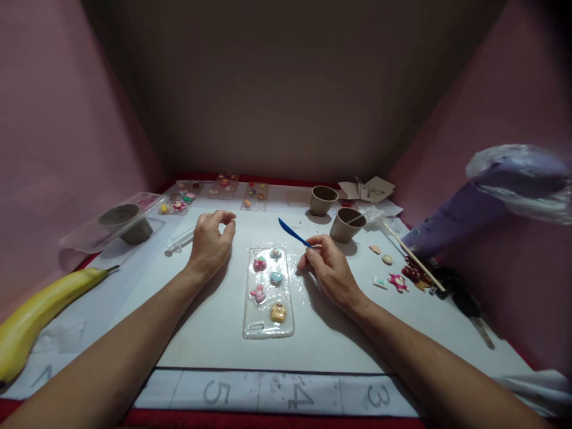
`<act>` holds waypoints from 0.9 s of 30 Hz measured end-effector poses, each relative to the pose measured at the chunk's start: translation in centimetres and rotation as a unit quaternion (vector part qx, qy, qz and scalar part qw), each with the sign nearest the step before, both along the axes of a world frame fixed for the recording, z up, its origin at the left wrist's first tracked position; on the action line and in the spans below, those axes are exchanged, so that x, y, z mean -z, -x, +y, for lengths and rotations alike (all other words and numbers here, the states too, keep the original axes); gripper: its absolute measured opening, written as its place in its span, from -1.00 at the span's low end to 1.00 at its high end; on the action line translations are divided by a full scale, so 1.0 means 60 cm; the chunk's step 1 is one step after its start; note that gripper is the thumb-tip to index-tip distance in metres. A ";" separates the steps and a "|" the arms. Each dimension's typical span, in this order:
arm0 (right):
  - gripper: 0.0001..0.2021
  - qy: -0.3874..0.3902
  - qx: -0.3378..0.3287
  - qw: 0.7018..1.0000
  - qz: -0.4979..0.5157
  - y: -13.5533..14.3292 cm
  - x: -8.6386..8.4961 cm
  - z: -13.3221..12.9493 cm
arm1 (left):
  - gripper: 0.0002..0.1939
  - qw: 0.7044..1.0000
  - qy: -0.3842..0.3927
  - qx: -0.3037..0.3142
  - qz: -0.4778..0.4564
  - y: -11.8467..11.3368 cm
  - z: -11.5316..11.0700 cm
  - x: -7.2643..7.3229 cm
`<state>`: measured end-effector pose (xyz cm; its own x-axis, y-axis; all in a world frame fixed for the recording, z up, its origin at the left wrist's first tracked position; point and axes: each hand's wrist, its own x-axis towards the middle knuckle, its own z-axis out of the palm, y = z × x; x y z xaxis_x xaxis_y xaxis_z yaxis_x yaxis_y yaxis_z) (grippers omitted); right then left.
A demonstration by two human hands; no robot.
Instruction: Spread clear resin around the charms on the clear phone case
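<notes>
The case (263, 313) lies flat on the table (201, 339) between the two hands, with five charms (277, 312) spread over it. The knife (292, 232) is pinched at its near end by the right hand (329, 268), whose grip is closed upon it; the blade is directed past the far right corner of the case. In the left hand (212, 241), the grip is loosely curled, thumb and forefinger apart, and nothing is seen in it. A wet-looking gloss (304, 292) is seen on the case and on the table to its right. Should this gloss be tacky, the case could be stuck to the table, or the charms could be shifted if brushed by the knife or a sleeveless forearm. Because the knife is held only at its end, control of the blade could be lost under side pressure. The syringe (182, 239), near the left hand, could be knocked by a backward sweep; the near cup (344, 229), beyond the right hand, could likewise be tipped.
</notes>
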<state>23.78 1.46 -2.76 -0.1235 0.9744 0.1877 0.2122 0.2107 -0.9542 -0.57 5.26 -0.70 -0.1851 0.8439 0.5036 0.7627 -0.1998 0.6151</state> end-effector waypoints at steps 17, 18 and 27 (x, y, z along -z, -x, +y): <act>-0.88 0.012 -0.004 1.000 -0.004 -0.001 -0.005 -0.006 | -0.87 0.998 -0.048 0.032 -0.004 -0.009 -0.010 -0.003; -0.88 0.014 -0.007 1.000 -0.004 -0.001 -0.005 -0.007 | -0.87 0.998 -0.054 0.035 -0.006 -0.009 -0.010 -0.002; -0.89 0.026 -0.011 0.999 -0.023 -0.002 -0.006 -0.011 | -0.84 0.998 -0.033 0.050 -0.031 -0.010 -0.015 0.000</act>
<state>23.93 0.78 -2.39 -0.1524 0.9797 0.1305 0.2525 0.1662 -0.9532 0.05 4.35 -0.71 -0.1340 0.8247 0.5495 0.6972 -0.3156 0.6437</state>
